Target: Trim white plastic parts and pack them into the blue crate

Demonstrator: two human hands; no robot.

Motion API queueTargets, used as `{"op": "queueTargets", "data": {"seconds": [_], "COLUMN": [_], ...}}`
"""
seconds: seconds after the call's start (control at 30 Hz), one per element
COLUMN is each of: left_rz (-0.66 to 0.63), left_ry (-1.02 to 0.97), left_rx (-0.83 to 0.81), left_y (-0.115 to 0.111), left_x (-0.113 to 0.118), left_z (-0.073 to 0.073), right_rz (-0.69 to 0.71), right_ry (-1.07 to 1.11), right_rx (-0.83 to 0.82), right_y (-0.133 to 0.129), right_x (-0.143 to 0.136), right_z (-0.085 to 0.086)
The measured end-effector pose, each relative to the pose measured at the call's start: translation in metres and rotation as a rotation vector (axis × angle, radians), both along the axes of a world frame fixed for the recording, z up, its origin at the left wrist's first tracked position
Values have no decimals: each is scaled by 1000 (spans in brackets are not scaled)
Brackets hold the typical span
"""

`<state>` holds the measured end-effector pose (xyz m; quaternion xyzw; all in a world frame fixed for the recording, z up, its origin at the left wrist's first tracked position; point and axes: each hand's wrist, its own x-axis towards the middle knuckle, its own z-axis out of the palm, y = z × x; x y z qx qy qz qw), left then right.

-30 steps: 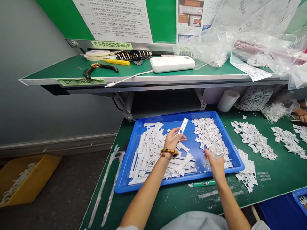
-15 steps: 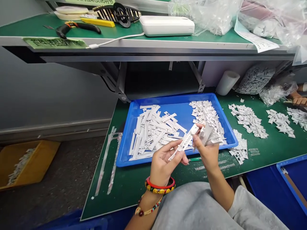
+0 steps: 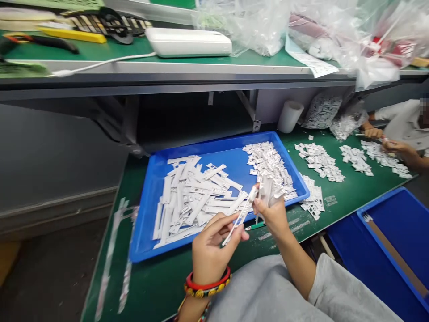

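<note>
My left hand [image 3: 212,243] is closed on the lower end of a long white plastic strip [image 3: 240,217] with cut-outs. My right hand [image 3: 275,215] grips a bunch of flat white plastic pieces [image 3: 266,188], its fingertips close to the strip's upper end. Whether those fingertips also hold the strip I cannot tell. Both hands are over the near edge of a blue tray [image 3: 231,154]. Long white strips [image 3: 187,192] lie heaped in its left part, small white pieces [image 3: 268,163] in its right. Below the hands, a green pen-like tool [image 3: 256,226] is partly hidden.
Several piles of small white parts [image 3: 318,161] lie right of the tray on the green table [image 3: 157,286]. A co-worker's hands [image 3: 373,133] are at the far right. The shelf above bears a white power bank [image 3: 189,42] and plastic bags [image 3: 248,27].
My view has swung right, bringing more of the co-worker into sight. The strip has turned more edge-on. Both hands keep hold of their pieces.
</note>
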<state>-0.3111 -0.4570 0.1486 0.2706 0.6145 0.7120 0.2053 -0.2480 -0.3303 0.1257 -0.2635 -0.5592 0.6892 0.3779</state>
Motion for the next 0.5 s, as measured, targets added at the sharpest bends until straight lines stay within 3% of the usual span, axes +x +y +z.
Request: {"op": "queueTargets", "data": {"seconds": [0.1,0.2,0.33,0.4,0.43,0.47,0.5], "left_rz": [-170,-278,-169,-182,-197,-215,-218], "left_ry": [-26,0,136,172,174,172,172], "left_rx": [-100,-187,-238,-293,-323,-352,-378], "left_y": [5,11,6,-1,-6,-10,-14], "left_x": [-1,-3,-20,-35,-42,-48,-54], "left_z": [-12,-26,-41,-46,-48,-49,-51], "right_rz": [70,-87,-590,-745,-731,-632,-563], "right_ry": [19,-31,-110,-345,-552,-759,-852], "right_rx": [-140,-176,-23,74,87,75,62], "right_y": [8,35,120,172,195,214,230], "right_x": [17,51,115,143,152,158,160], "right_z": [-18,-27,-27,-31,-35,-40,-46]}}
